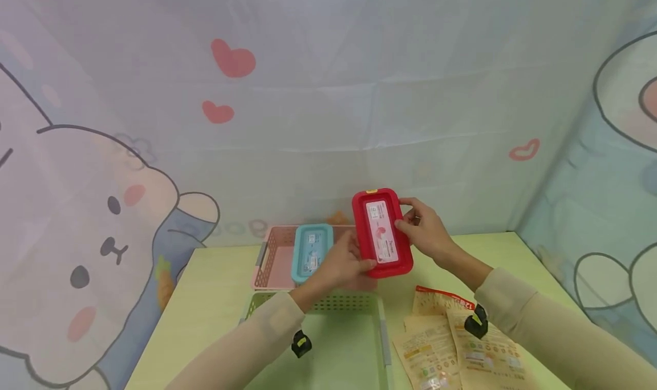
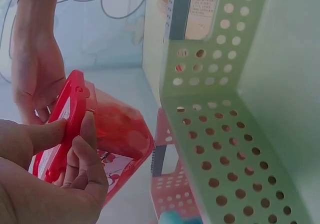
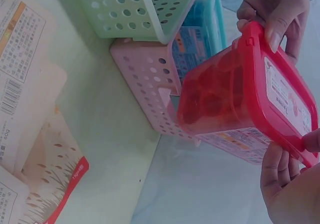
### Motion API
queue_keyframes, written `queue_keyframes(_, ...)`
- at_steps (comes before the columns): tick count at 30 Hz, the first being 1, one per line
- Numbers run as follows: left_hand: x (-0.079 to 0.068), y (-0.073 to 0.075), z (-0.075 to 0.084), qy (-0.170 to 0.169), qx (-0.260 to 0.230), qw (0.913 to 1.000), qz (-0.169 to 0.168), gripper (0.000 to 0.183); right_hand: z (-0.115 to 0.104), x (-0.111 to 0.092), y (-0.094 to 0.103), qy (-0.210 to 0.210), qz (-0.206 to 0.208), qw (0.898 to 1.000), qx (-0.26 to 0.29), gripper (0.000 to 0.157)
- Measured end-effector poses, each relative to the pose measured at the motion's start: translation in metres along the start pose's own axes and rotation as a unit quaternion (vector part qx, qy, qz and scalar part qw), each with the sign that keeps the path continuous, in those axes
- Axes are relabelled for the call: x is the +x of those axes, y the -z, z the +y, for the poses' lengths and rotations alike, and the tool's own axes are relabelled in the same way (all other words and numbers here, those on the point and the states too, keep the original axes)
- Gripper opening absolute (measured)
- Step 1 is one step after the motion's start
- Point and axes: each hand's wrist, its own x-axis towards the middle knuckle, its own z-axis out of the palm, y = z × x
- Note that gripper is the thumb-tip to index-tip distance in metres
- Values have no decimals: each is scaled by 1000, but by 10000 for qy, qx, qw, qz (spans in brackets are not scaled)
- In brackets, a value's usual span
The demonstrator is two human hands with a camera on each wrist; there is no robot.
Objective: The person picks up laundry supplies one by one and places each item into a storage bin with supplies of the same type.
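The red-lidded box (image 1: 382,233) is held aloft near the pink basket's (image 1: 279,252) right end, pinched by the left hand (image 1: 339,264) at its near left corner and the right hand (image 1: 426,230) along its right side, its long axis running roughly near to far.

Red box (image 3: 215,96), pale yellow-green surface (image 1: 210,287): colour reference

Lid (image 1: 405,259): solid red, with a white-and-pink label (image 1: 382,230) and a yellow mark at one end; box body: translucent red. Pink basket (image 1: 279,271), at the surface's far edge: rows of perforations, grey handle; it carries a light-blue box (image 1: 312,253) (label in a paler tone). Pale green basket (image 1: 333,350), nearer: round-hole pattern, grey handles. Packets (image 1: 431,353), toward the surface's right edge: beige, printed, one with a red strip. Sleeves (image 1: 554,327): cream. Backdrop (image 1: 328,133): pale grey, pinkish-red hearts, pink-cheeked cartoon figure.
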Motion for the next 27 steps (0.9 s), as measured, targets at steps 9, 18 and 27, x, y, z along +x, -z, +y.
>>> queue_keyframes(9, -7, 16, 3, -48, 306, 9995, 33, 57, 0, 3, -11, -144, -168, 9995, 234, 61)
queue_keyframes(18, -7, 31, 6, -29, 594, 9981, 129, 55, -8, 12, -18, -164, -310, 9982, 490, 64)
queue_keyframes(27, -5, 42, -1, 20, 667, 9977, 111, 51, -9, 17, -30, -328, -337, 9975, 536, 58)
